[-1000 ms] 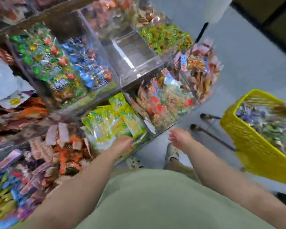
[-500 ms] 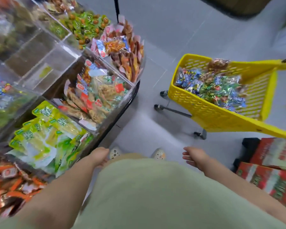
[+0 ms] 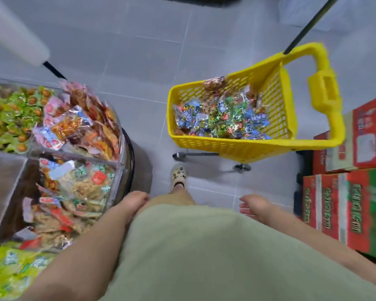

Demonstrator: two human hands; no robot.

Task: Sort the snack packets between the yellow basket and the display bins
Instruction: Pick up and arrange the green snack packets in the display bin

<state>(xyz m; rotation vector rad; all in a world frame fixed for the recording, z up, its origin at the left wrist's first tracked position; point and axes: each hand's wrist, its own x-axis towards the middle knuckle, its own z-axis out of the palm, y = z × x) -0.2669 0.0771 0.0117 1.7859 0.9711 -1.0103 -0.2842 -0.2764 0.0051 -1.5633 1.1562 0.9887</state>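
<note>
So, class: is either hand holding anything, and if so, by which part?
Nothing is held: the left hand and the right hand both hang empty, loosely curled.

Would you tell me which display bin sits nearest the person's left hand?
The bin of beige and red packets, right beside the left hand; the pink-and-orange bin lies farther ahead, the yellow-green packets farther back.
</note>
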